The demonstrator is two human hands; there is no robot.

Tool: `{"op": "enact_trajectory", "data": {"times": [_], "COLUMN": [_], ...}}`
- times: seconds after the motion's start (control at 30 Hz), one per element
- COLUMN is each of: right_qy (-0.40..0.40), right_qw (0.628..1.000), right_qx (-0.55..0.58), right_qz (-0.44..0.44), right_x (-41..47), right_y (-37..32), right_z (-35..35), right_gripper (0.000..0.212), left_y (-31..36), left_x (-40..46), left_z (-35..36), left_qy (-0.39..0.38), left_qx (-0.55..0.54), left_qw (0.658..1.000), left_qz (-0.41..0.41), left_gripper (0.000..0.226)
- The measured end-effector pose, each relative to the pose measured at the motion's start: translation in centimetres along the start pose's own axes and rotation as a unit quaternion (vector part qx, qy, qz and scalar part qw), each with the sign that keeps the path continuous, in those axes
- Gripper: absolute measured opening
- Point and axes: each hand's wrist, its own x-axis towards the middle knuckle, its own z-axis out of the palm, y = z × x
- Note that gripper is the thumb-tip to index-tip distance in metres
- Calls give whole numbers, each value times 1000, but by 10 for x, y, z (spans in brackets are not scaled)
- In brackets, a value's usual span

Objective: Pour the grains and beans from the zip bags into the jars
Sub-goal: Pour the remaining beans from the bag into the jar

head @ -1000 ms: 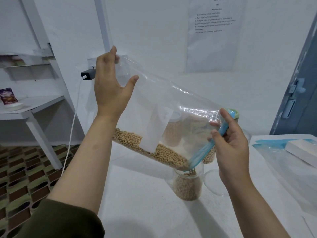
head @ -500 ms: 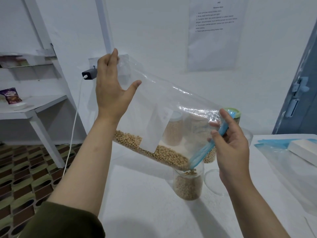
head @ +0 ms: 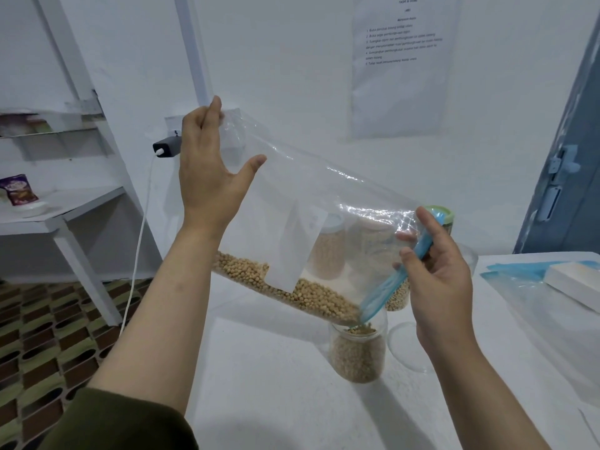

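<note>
Zip bag (head: 324,203) tilted over jar (head: 357,355) — both hands gripping

The front of the table (head: 276,401) lies bare before the open jar (head: 357,355), while lidded jars (head: 328,254) crowd the back edge and a flat bag (head: 532,303) and box (head: 574,280) block the right edge.

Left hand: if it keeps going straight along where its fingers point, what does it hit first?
The left hand points up and away, gripping the zip bag corner. Beyond the fingertips, probably the white wall; depth is unclear.
</note>
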Motion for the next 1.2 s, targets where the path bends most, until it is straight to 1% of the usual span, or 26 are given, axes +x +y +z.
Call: {"op": "enact_trajectory", "data": {"times": [0.17, 0.37, 1.0, 1.2], "right_qy": [3, -5, -1, 5], "right_qw": [1000, 998, 997, 996], "right_qx": [-7, -45, -70, -74], "right_qz": [-5, -36, -44, -54], "right_x": [0, -2, -1, 0], "right_y": [3, 4, 2, 5], "right_z": [0, -1, 3, 3], "right_gripper": [57, 57, 61, 60], "left_y": [0, -2, -3, -5], "left_x": [0, 1, 4, 5], "left_z": [0, 1, 2, 3], "left_qy": [2, 5, 15, 9], "left_qx": [-7, -11, -26, -32], "left_qw": [1000, 1000, 1000, 999], "left_qz": [4, 4, 3, 1], "left_gripper": [84, 84, 83, 82]}}
